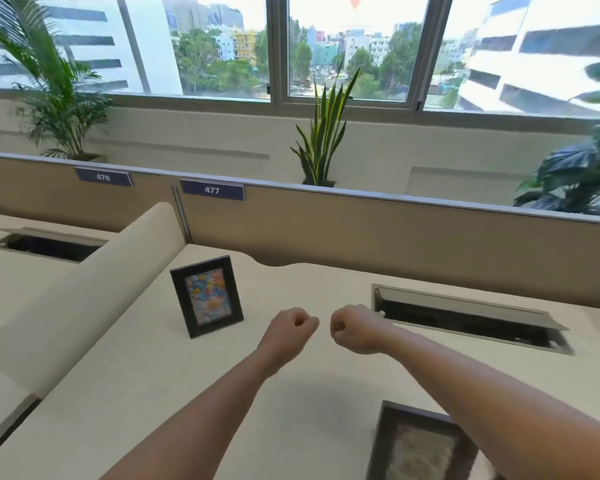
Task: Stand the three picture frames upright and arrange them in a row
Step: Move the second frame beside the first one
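A small black picture frame (207, 296) with a colourful picture stands upright on the cream desk (174, 382), left of centre. A second dark frame (420, 445) lies flat near the front edge, partly under my right forearm and cut off by the bottom of the view. A third frame is not in view. My left hand (291, 329) and my right hand (352, 329) are both closed into fists, held side by side above the middle of the desk, right of the standing frame. Neither hand holds anything.
An open cable hatch (465, 315) is set into the desk at the right. A rounded cream divider (84, 299) separates this desk from the left one, which has its own hatch (45, 244). A tan partition (361, 230) runs along the back, with plants and windows beyond.
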